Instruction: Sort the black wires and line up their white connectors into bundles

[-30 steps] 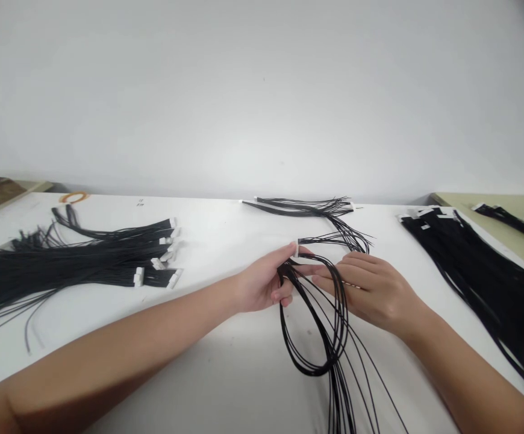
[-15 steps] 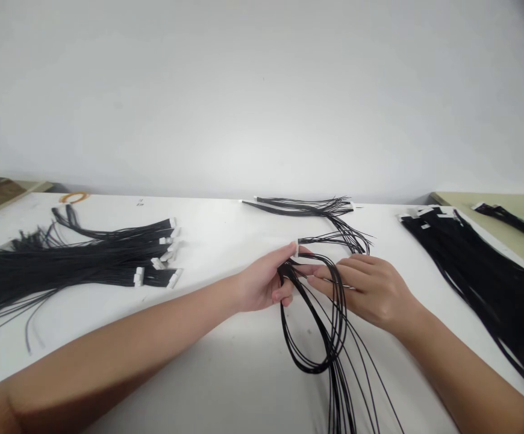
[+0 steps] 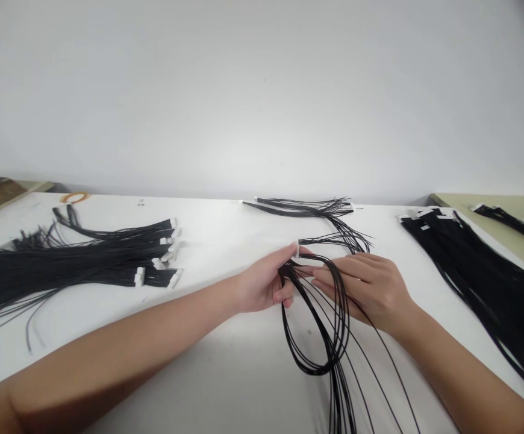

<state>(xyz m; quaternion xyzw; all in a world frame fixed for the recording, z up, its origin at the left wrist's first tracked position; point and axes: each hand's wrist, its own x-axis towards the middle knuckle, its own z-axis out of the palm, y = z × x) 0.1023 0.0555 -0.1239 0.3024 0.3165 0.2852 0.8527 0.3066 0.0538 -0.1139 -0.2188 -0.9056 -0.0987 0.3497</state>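
Note:
My left hand (image 3: 266, 280) is closed around a black wire harness (image 3: 320, 361), its thumb against a small white connector (image 3: 297, 249). From that grip the thin black wires curl into a loop and also hang down past the lower edge of the view. My right hand (image 3: 373, 289) is beside the loop, its fingers pinched together among the wires. One loose wire runs from under it down to the right. Its fingertips are partly behind the loop. Just beyond both hands, more black wires (image 3: 323, 241) extend to the right of the connector.
Bundles of black wires with white connectors lie on the white table at left (image 3: 85, 259) and right (image 3: 483, 271). A smaller wire bundle (image 3: 298, 208) rests at the back edge, near the wall. An orange ring (image 3: 74, 197) sits at the back left.
My right hand has shifted slightly, and the loose wires below it have spread further to the right. The left hand keeps its hold in nearly the same place.

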